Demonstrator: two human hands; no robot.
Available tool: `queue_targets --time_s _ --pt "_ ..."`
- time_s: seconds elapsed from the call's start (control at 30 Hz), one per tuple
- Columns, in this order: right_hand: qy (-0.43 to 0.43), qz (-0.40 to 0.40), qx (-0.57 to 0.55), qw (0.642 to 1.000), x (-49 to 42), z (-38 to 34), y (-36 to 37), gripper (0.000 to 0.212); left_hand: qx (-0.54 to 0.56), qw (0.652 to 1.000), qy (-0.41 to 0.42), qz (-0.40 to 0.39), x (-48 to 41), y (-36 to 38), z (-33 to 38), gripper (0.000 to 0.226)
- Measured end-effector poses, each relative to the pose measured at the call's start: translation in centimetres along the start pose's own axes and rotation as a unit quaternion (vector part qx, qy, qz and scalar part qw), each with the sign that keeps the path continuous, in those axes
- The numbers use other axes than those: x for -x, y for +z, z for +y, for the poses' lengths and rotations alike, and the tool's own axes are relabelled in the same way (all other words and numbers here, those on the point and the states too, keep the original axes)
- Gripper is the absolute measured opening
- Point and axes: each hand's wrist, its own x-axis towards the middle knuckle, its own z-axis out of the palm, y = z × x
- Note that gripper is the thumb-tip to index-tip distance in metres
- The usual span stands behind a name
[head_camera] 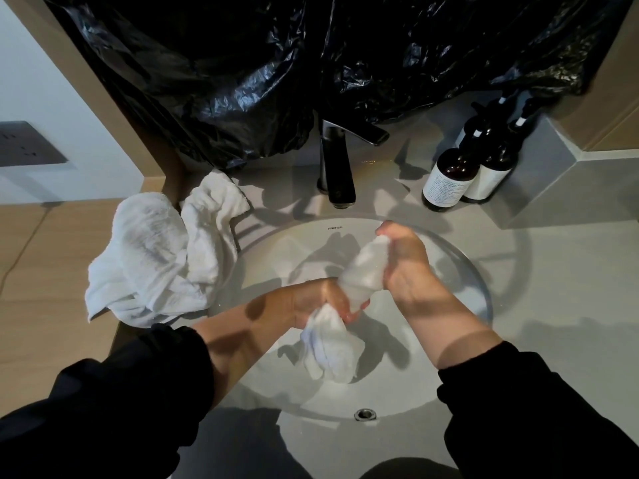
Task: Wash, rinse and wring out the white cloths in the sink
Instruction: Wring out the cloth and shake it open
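Gripping a twisted white cloth (363, 271) above the bowl of the sink (484, 292), we had our left hand (320, 300) curled round its near part, with the loose end hanging below, and our right hand (406, 259) closed round its far end. More white cloths (155, 261) lay heaped on the left edge of the pale grey counter (570, 299), partly overhanging it, just beside the sink rim. A dark tap (337, 171) stood at the far side of the sink, and two brown pump bottles (451, 181) stood touching on the counter to its right. Crinkled black plastic sheeting (242, 70) covered the far wall. A grey wall socket (26, 143) sat on the white wall at far left.
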Motion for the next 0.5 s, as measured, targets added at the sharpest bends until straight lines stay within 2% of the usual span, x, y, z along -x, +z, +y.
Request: queue_targets --time_s 0.07,0.2,0.33,0.5 --pt "-0.003 -0.003 -0.003 1.0 0.01 0.18 0.03 0.017 -0.014 1.0 -0.008 0.013 0.21 0.02 -0.23 0.028" --pt "0.001 -0.006 -0.013 1.0 -0.01 0.37 0.15 0.018 -0.051 0.993 0.011 0.108 0.26 -0.42 -0.67 0.036" --pt "0.005 0.009 -0.017 1.0 0.0 0.26 0.36 0.022 -0.029 0.999 -0.015 0.024 0.2 -0.29 -0.04 0.029" --pt "0.009 0.005 -0.012 1.0 0.0 0.31 0.03 0.03 -0.014 0.999 -0.029 -0.011 0.44 -0.74 -0.33 0.026"
